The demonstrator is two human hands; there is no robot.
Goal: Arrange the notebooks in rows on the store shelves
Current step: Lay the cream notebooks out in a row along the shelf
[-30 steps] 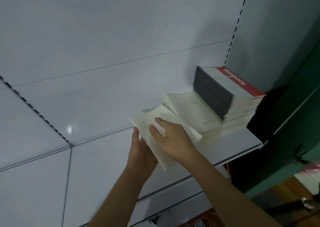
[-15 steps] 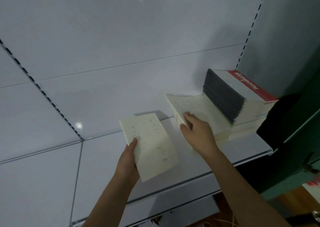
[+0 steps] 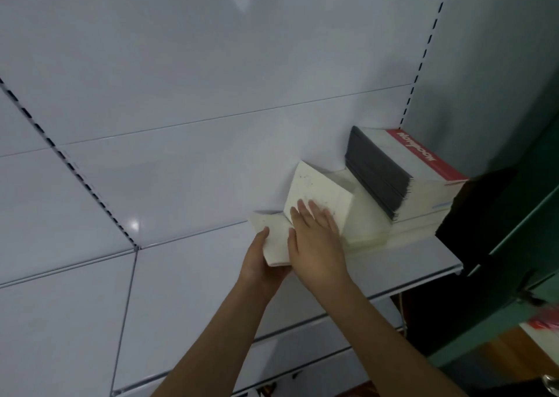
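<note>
Left hand (image 3: 260, 257) grip holds a cream notebook (image 3: 273, 239) by its near end — over the white shelf (image 3: 408, 263). Right hand (image 3: 314, 233) lies flat, grip wide, on a tilted notebook (image 3: 317, 191); red-banded stack (image 3: 408, 172) at 2 o'clock.

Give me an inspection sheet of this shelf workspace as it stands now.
Surface: white metal store shelf, bare toward its front edge.
Job's things: stack of notebooks with dark spines and a red-banded white cover at the right end; beside it a low cream stack; a cream speckled notebook tilted up against that stack; another cream notebook lower left.
Clutter: nothing seen.
Hands: left hand holds the lower-left notebook from below, thumb on its cover; right hand lies with straight fingers on the tilted notebook.
Cables: nothing seen.
Surroundings: white slotted back panel; dark green cabinet at right.
</note>
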